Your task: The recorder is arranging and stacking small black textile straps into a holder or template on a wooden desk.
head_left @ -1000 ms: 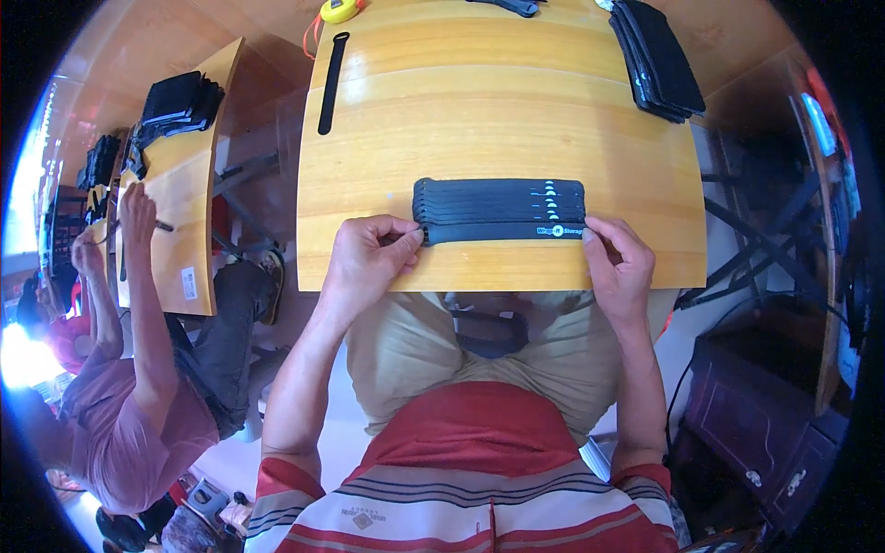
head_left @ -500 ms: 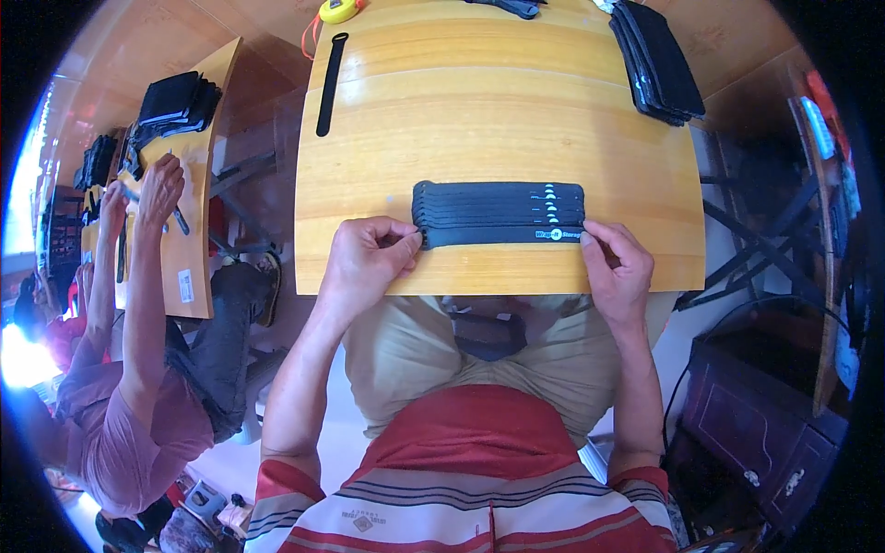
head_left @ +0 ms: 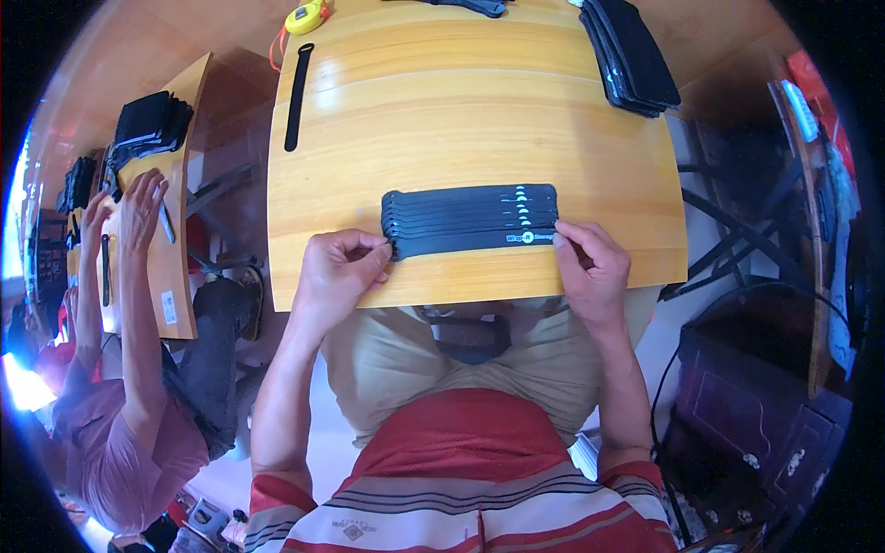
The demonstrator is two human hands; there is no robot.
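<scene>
Wooden table [head_left: 433, 120] bears black straps [head_left: 470, 217] pinched by left hand [head_left: 337, 269] and right hand [head_left: 595, 267], a dark cabinet [head_left: 733, 401] nearby.

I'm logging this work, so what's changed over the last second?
The co-worker's hands moved farther up the side table, toward the dark stack. The whole scene slid left in frame. The person's left hand and right hand stayed at opposite ends of the black strap bundle.

A yellow tape measure [head_left: 305, 18] with an orange cord [head_left: 275, 52] sits near the far left corner of the wooden table [head_left: 442, 120]. On the left, a person [head_left: 134, 452] in a pink shirt is at another table [head_left: 173, 267]. A dark cupboard [head_left: 733, 415] stands low on the right.
</scene>
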